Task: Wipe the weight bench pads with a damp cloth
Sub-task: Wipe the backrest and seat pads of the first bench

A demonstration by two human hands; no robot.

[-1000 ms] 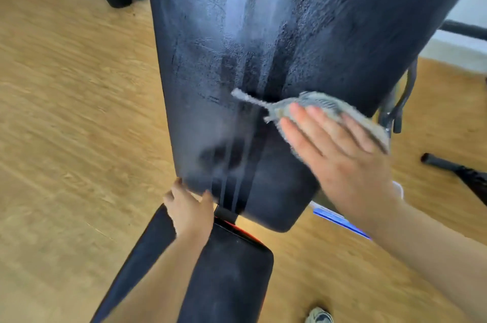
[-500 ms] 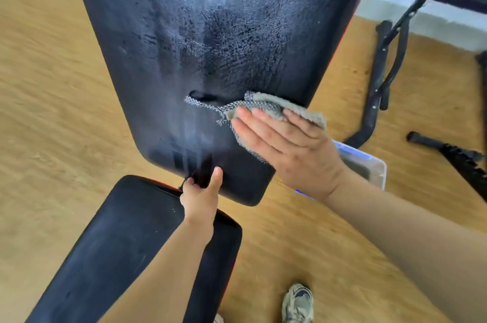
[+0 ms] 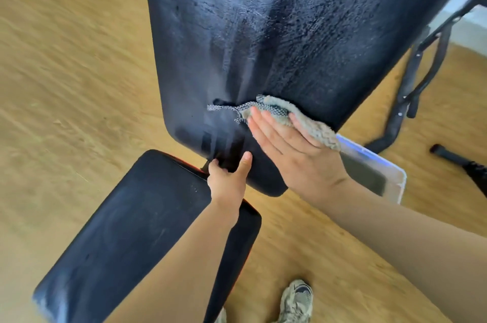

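Head view shows us working low on the long black vinyl back pad, which is tilted up and streaked with a wet sheen. Our right hand lies flat on the grey-green terry cloth with its checked mesh trim. Its fingers are straight and pressed together, holding the cloth against the pad's lower right part, at its right edge. A loose mesh tail trails toward the pad's centre line. Our left hand grips the pad's bottom edge near the middle, fingers curled under it and thumb lying up on the face. Just below the back pad lies the shorter black seat pad with red trim, which looks dull and dusty.

To do this stroke well, we judge we should keep the palm flat and the pressure even and carry the cloth down off the bottom edge. The next pass should overlap toward the pad's left side, where the face looks drier. The left hand should brace the pad against rocking and shift clear before the cloth reaches it. The trailing tail may want tucking under the palm.

Against half a second ago, cloth and both hands sit at much the same spots on the back pad. A second ago the left hand clasped the bottom edge nearer the pad's left corner, thumb tucked lower.
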